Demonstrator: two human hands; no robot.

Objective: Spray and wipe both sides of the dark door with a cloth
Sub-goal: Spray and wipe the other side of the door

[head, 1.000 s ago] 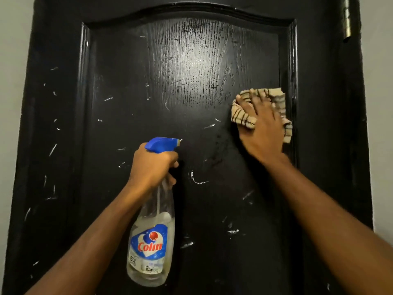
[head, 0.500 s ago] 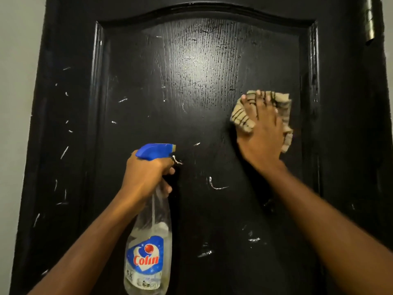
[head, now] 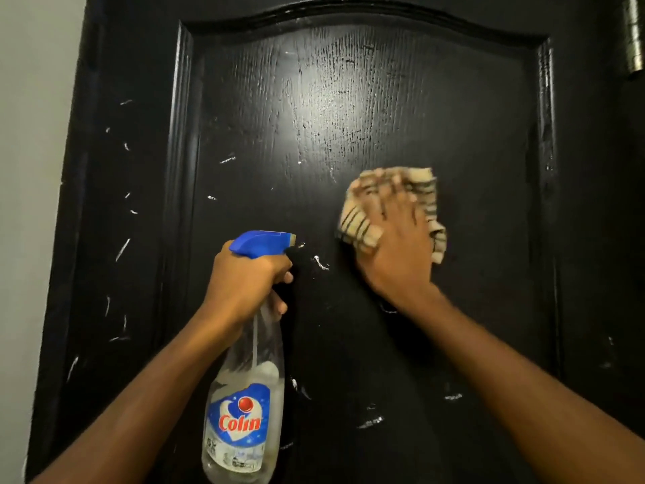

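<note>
The dark door (head: 349, 117) fills the view, its arched raised panel glossy and flecked with white scuffs. My left hand (head: 247, 277) grips the neck of a clear spray bottle (head: 244, 413) with a blue trigger head, nozzle pointing right near the panel. My right hand (head: 398, 246) presses a beige, dark-striped cloth (head: 359, 225) flat against the middle of the panel, fingers spread over it and blurred by motion. The bottle holds a little liquid and hangs down from my fist.
A pale wall (head: 31, 169) borders the door on the left. A metal hinge (head: 633, 40) shows at the top right edge. White marks dot the left stile and the lower panel.
My right hand has slid the cloth left and downward, from beside the panel's right moulding to its middle. The left hand keeps its hold on the bottle.
</note>
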